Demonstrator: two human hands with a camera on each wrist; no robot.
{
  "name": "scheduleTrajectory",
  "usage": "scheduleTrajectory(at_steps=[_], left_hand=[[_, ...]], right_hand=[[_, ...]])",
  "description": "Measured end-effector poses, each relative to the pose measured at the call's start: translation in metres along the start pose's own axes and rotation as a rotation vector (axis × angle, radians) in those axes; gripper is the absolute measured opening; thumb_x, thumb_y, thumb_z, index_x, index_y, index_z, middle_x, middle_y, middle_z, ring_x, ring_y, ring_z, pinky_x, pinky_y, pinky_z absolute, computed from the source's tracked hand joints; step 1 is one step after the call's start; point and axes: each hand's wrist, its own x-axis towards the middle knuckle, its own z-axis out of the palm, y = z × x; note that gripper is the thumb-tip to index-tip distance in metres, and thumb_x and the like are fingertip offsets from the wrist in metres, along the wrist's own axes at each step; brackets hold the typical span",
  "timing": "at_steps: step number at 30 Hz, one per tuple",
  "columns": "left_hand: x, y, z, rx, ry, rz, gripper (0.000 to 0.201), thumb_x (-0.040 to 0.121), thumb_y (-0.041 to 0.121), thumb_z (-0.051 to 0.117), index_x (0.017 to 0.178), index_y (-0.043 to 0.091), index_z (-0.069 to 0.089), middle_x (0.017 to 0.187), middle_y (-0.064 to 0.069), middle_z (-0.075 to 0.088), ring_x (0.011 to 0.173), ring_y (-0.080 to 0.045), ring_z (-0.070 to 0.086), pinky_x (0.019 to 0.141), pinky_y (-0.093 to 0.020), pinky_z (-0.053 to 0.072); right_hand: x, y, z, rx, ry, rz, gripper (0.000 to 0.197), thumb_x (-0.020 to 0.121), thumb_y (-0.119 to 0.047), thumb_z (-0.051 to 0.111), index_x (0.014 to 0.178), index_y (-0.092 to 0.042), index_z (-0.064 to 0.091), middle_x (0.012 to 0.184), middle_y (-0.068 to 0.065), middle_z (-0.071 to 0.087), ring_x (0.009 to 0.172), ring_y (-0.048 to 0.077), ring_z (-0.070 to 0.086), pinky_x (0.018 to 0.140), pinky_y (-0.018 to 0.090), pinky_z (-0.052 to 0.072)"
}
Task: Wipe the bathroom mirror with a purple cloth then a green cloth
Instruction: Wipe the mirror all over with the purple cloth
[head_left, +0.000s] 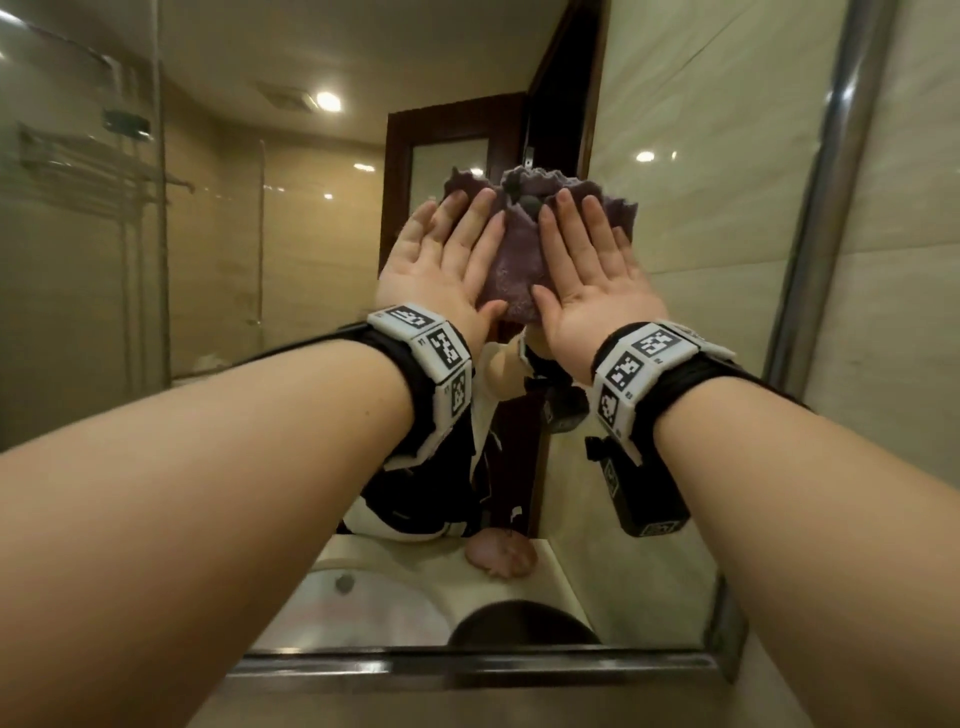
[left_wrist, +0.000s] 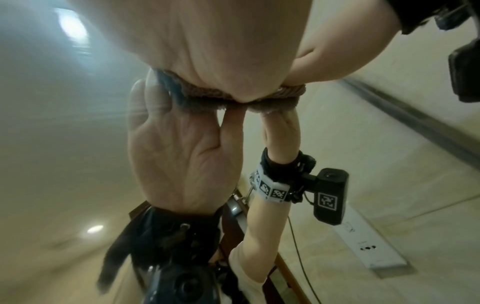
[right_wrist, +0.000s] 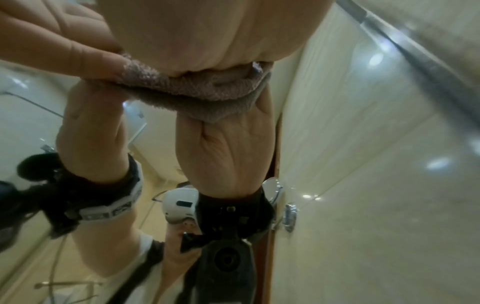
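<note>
1. Both your hands lie flat on the purple cloth (head_left: 511, 270), pressing it against the mirror (head_left: 208, 234). Your left hand (head_left: 441, 260) has its fingers straight and slightly fanned; your right hand (head_left: 587, 270) is spread the same way, thumb out toward the left one.
2. The cloth sits bunched between and under your palms, in the upper middle of the glass, with its ruffled top edge poking out above your fingertips.
3. To your right, the mirror's metal frame (head_left: 826, 208) runs near your right hand, with the tiled wall (head_left: 909, 312) just beyond it. There is little glass left on that side.
4. To your left, a broad stretch of mirror lies open, reflecting a glass shower screen and ceiling lights.
5. Below, the bottom edge of the frame (head_left: 467, 662) runs under your forearms, well apart from the cloth.
6. The lower part of the cloth is hidden behind your palms; from the wrist views only a fuzzy rim (left_wrist: 262, 109) (right_wrist: 207, 102) shows under each palm.
7. The top edge of the mirror is cut off in every view.
8. Both wrist views are blurred, so reflected details are hard to make out.
</note>
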Motion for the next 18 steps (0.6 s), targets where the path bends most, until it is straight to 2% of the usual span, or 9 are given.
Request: scheduleTrajectory(at_steps=[7, 11, 18], left_hand=[[0.024, 0.067, -0.010, 0.033, 0.091, 0.092, 0.072, 0.097, 0.052, 0.012, 0.144, 0.010, -0.024, 0.152, -0.008, -0.026, 0.141, -0.024, -0.020, 0.107, -0.038, -0.022], [0.038, 0.104, -0.016, 0.031, 0.092, 0.152, 0.070, 0.098, 0.048, 0.013, 0.144, 0.008, -0.022, 0.153, -0.008, -0.025, 0.142, -0.025, -0.019, 0.108, -0.037, -0.021], [0.052, 0.153, -0.020, 0.008, 0.119, 0.215, 0.068, 0.099, 0.045, 0.012, 0.145, 0.006, -0.020, 0.153, -0.011, -0.023, 0.142, -0.028, -0.017, 0.110, -0.039, -0.019]], right_hand=[[-0.023, 0.059, 0.002, -0.068, -0.055, 0.137, 0.066, 0.098, -0.036, 0.022, 0.145, -0.017, -0.019, 0.153, 0.000, -0.026, 0.141, 0.018, -0.022, 0.113, 0.032, -0.012], [-0.035, 0.089, 0.003, -0.110, -0.106, 0.208, 0.064, 0.098, -0.034, 0.019, 0.145, -0.012, -0.019, 0.153, 0.005, -0.026, 0.141, 0.021, -0.022, 0.114, 0.033, -0.012], [-0.046, 0.120, 0.004, -0.104, -0.170, 0.322, 0.066, 0.096, -0.024, 0.024, 0.145, -0.004, -0.017, 0.153, 0.011, -0.023, 0.141, 0.026, -0.021, 0.115, 0.033, -0.013]])
